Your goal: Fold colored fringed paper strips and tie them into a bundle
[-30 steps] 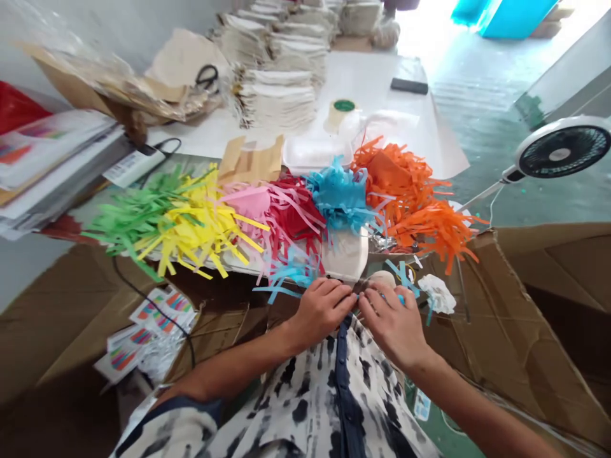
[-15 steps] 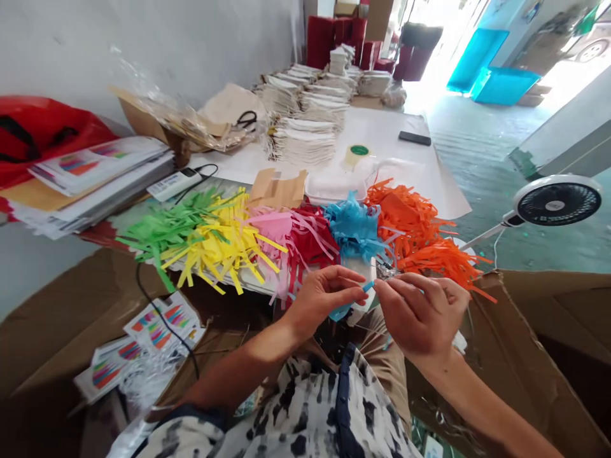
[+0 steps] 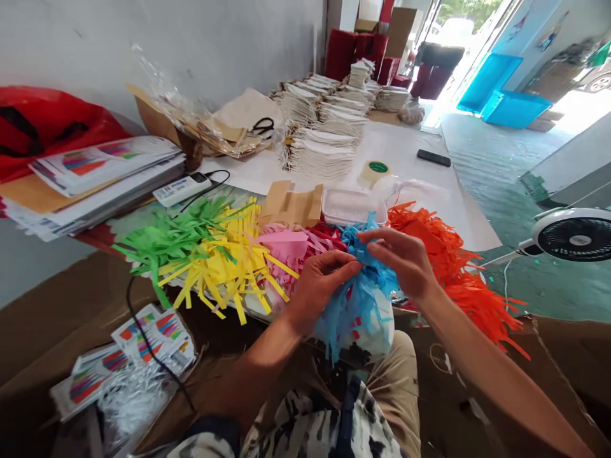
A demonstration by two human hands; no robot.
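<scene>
My left hand (image 3: 324, 280) is closed, thumb and forefinger pinching the top of a blue tissue-paper tassel (image 3: 337, 324). Its cut strips hang down past the table edge. Just right of it, my right hand (image 3: 401, 257) reaches over the pile of blue fringed paper (image 3: 365, 238), fingers stretched out and its fingertips close to the left ones. Part of the pile is hidden behind that hand. Along the table edge lie more fringed bundles: green (image 3: 176, 232), yellow (image 3: 229, 261), pink (image 3: 284, 245) and orange (image 3: 458, 280). Dark red strips show between pink and blue.
Behind the bundles stand a white plastic tray (image 3: 354, 207), folded brown card (image 3: 291, 203) and a tape roll (image 3: 377, 170). Farther back are stacked cream bundles (image 3: 324, 152), scissors (image 3: 262, 127) and a phone (image 3: 433, 158). A fan (image 3: 573, 235) stands right; printed cards (image 3: 147, 334) lie lower left.
Both hands were together above my lap on a small twisted blue piece. They have moved up to the blue pile, and the left now holds a hanging tassel. The view has shifted.
</scene>
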